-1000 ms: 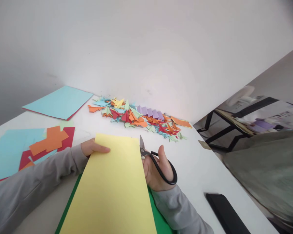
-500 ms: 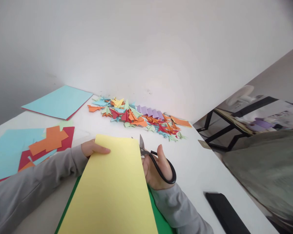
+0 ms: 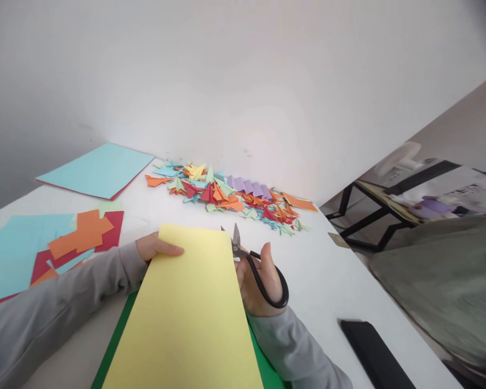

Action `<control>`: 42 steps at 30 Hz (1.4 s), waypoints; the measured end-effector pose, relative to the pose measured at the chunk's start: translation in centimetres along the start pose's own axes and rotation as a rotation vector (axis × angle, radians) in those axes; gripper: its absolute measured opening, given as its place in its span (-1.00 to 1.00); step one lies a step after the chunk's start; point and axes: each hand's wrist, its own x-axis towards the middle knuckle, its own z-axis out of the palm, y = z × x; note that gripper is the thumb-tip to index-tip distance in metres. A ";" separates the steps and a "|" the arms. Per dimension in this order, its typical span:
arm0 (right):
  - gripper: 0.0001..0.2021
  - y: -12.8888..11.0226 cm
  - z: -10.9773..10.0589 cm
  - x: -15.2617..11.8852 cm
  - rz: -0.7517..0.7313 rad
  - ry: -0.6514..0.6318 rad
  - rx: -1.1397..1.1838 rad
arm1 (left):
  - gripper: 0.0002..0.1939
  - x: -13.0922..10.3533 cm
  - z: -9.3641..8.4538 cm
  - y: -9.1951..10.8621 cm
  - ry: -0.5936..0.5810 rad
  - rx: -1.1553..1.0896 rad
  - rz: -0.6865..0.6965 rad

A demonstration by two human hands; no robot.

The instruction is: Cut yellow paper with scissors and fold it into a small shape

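Note:
A large yellow sheet (image 3: 192,302) lies over a green sheet (image 3: 117,346), whose edges show on both sides. My left hand (image 3: 157,247) grips the yellow sheet's top left corner, thumb on top and fingers underneath. At the sheet's upper right edge my right hand (image 3: 261,281) holds black-handled scissors (image 3: 238,251), the thumb through one handle loop. Their blades are spread, one partly behind the paper's right corner. The lower fingers of my right hand are partly hidden by the sheet.
Folded paper pieces (image 3: 210,189) in many colours are heaped along the wall. A light blue sheet (image 3: 97,170) lies at the back left, and cut scraps (image 3: 81,235) at the left. A black flat object (image 3: 375,351) rests near the table's right edge.
The scissors and my right hand have shifted slightly left, and more of the far blade now shows above the sheet's corner. My left hand keeps its hold, nearly unmoved.

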 end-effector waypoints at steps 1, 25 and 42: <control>-0.31 0.1 0.0 0.0 -0.015 0.011 0.001 | -0.74 0.0 0.0 0.0 0.003 -0.001 -0.004; -0.31 -0.5 0.3 -0.1 0.052 -0.002 0.008 | -0.71 -0.1 0.1 -0.2 -0.013 0.060 0.047; -0.33 1.1 0.6 0.3 -0.124 0.134 0.002 | -0.69 0.2 0.0 -0.4 0.006 0.052 0.054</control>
